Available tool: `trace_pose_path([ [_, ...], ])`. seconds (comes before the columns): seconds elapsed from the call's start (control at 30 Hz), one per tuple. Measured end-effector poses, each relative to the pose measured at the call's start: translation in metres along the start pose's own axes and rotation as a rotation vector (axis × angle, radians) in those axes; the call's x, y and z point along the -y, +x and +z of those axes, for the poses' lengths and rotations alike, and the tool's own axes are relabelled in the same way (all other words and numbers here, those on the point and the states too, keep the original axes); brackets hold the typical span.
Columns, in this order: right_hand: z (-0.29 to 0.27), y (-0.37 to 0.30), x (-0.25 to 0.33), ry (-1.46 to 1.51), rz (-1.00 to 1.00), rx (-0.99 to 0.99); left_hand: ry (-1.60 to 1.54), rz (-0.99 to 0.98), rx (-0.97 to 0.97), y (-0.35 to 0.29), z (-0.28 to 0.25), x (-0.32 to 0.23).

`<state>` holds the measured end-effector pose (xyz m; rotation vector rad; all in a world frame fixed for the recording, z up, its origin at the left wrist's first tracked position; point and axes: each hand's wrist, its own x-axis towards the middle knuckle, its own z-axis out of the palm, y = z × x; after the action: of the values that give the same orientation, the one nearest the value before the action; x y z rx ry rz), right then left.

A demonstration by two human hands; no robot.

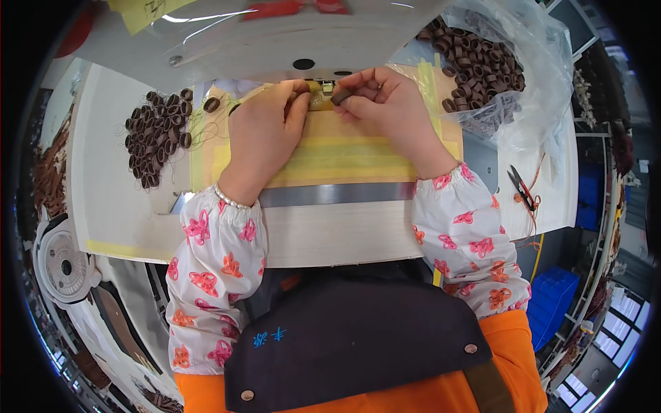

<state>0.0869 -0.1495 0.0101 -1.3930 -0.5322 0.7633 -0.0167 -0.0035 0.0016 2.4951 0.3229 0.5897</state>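
My right hand [392,103] pinches a small brown strap loop [341,96] between thumb and fingers, just right of the sewing machine's presser foot [328,88]. To the left of the foot, my left hand [268,120] has its fingertips pressed together; whatever they hold is hidden. Both hands rest over the machine bed, which is covered with yellow tape [344,148]. Close by my left wrist lies a single loop [211,104] with loose threads around it.
A pile of brown loops [157,138] trailing thread lies on the table's left. At the right, a clear plastic bag [533,110] holds many more loops [482,65]. Thread snips [523,189] lie near the right edge. The grey machine body [275,41] spans the far side.
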Motion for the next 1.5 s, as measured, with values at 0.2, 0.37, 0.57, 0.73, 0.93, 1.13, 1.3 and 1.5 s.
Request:
trace_pose_path([
  [0.2, 0.011, -0.005, -0.007, -0.493, -0.240, -0.099, -0.365, -0.212, 0.073, -0.002, -0.005, -0.005],
  [0.37, 0.022, -0.005, -0.014, -0.811, -0.737, -0.116, -0.488, -0.149, 0.262, 0.000, -0.006, -0.008],
  [0.57, 0.026, -0.014, -0.012, -0.997, -0.742, -0.059, -0.499, -0.107, 0.305, 0.000, -0.008, -0.006],
  [0.73, 0.024, -0.016, -0.015, -1.001, -0.704, -0.042, -0.559, -0.186, 0.343, 0.000, -0.008, -0.001],
  [0.93, 0.017, -0.008, -0.012, -0.690, -0.522, -0.112, -0.516, -0.181, 0.218, 0.001, -0.002, -0.001],
  [1.13, 0.013, 0.002, -0.011, -0.707, -0.478, -0.198, -0.344, -0.038, 0.027, 0.005, 0.009, 0.004],
  [1.3, 0.005, 0.008, -0.016, -0.832, -0.536, -0.257, -0.259, -0.212, 0.082, 0.012, 0.008, -0.001],
  [1.5, 0.004, 0.012, -0.015, -0.846, -0.535, -0.267, -0.295, -0.370, 0.139, 0.017, 0.007, -0.004],
])
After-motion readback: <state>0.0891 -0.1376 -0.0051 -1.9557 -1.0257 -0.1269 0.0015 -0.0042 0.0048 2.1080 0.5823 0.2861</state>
